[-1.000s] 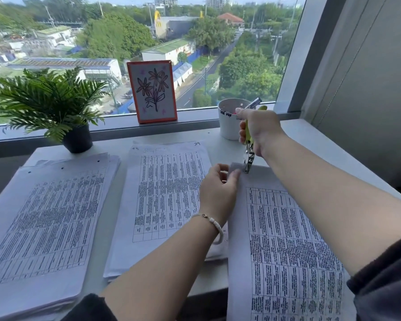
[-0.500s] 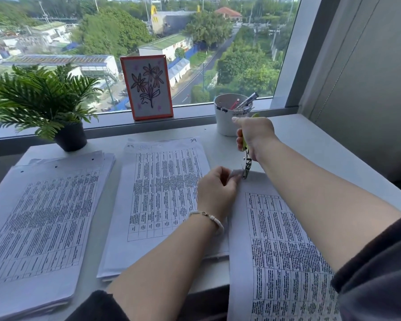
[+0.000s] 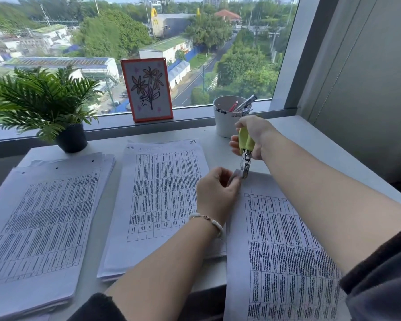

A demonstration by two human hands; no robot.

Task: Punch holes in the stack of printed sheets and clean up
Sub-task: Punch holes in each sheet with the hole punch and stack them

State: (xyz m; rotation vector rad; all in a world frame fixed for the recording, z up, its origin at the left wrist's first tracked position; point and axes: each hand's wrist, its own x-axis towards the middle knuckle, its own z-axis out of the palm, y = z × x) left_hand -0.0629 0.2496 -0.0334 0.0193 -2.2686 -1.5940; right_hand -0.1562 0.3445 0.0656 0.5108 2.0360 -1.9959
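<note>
While the right hand [image 3: 252, 135] grips the yellow-handled hole punch [image 3: 245, 156], its metal head bites the top-left corner of the printed sheets [image 3: 283, 239] just below. Left hand [image 3: 215, 193] pinches that same corner beside the punch. White cup [image 3: 226, 119] just beyond right hand.

High-rise office: white surface [image 3: 310, 135] at window [image 3: 195, 54], printed sheet stacks [image 3: 162, 200], pen cup [image 3: 225, 121], potted plant [image 3: 39, 98] far left.
</note>
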